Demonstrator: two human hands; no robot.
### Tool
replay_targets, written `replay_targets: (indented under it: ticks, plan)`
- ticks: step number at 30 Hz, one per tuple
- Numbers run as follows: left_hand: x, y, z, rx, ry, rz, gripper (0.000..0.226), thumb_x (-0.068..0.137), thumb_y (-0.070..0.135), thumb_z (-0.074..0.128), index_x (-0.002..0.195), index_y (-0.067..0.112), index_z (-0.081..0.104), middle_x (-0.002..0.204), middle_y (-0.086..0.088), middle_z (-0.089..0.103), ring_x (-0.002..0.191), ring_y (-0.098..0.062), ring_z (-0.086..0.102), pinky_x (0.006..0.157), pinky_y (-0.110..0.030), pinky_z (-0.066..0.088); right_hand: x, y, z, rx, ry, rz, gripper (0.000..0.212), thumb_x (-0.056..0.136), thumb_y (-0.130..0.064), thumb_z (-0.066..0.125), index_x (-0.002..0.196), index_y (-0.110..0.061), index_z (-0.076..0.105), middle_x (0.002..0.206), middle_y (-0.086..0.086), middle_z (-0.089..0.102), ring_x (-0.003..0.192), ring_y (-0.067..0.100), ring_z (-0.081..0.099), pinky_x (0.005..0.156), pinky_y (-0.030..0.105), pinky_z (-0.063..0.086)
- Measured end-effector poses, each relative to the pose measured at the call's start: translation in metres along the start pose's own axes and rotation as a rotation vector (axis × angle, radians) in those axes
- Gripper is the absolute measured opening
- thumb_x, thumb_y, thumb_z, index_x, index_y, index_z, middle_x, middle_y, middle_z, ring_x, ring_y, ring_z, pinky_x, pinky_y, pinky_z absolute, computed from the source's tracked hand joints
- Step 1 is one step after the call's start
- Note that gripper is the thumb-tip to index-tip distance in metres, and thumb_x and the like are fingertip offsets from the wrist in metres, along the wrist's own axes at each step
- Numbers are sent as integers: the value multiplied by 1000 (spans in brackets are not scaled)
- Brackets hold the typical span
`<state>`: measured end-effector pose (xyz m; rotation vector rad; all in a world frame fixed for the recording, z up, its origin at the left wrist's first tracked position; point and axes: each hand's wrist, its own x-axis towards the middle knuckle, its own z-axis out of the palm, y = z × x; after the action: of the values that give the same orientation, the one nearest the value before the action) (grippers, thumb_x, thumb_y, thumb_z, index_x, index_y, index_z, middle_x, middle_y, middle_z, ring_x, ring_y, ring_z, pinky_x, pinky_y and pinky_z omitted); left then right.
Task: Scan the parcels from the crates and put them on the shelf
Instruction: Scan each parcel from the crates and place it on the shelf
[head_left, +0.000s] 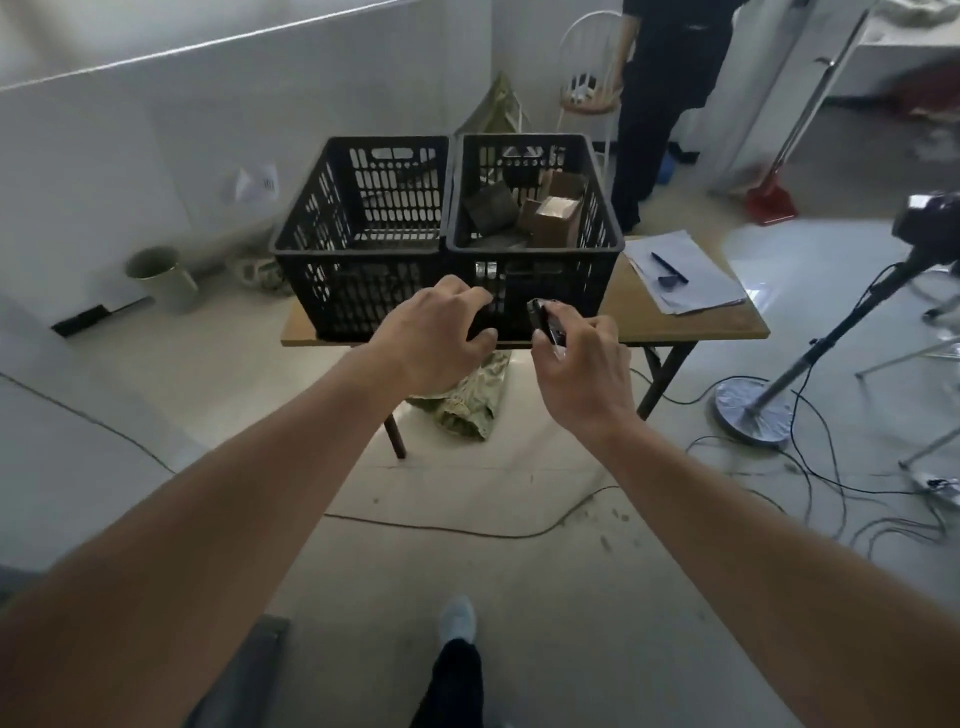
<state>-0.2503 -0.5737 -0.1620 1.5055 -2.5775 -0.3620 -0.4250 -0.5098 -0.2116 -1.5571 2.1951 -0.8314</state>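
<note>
Left hand (436, 338) empty with fingers loosely curled, right hand (582, 364) clenched on the black scanner (543, 319), parcels (550, 218) lying jumbled in the right crate (535, 249), likely to tip or snag on the rim if grabbed one-handed.

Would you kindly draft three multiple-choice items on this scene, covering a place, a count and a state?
1. Where do the parcels lie?
A. in the right crate
B. on the papers
C. on the floor

2. How many black crates stand on the table?
A. one
B. two
C. three

3. What is the right hand doing?
A. resting flat on the table
B. holding a small dark device
C. lifting a box

Answers:
1. A: the brown boxes sit inside the right crate.
2. B: the left crate stands beside it on the table.
3. B: the right hand grips a dark device; the left hand is empty.
</note>
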Motion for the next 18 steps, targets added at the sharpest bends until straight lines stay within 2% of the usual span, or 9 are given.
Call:
replay_targets:
  ticks: [3, 10, 18]
  plan:
    - [58, -10, 6, -4, -6, 23, 57, 106, 46, 56, 157, 21, 47, 154, -4, 49, 137, -26, 53, 111, -47, 48, 54, 8, 8, -11, 9, 22, 50, 110, -45, 49, 159, -33, 47, 139, 14, 49, 119, 40, 54, 96, 46, 47]
    - [189, -38, 29, -40, -82, 71, 56, 105, 45, 58, 155, 21, 48, 148, -5, 52, 131, -26, 56, 107, -46, 51, 170, 29, 33, -27, 10, 114, 47, 110, -45, 48, 157, -35, 48, 139, 14, 48, 121, 40, 52, 106, 52, 46]
    - [308, -41, 50, -55, -148, 71, 56, 106, 45, 57, 157, 24, 46, 152, -6, 48, 134, -28, 55, 106, -45, 52, 282, 64, 44, -45, 24, 149, 46, 110, -46, 50, 155, -37, 48, 140, 11, 48, 123, 36, 52, 101, 46, 47]
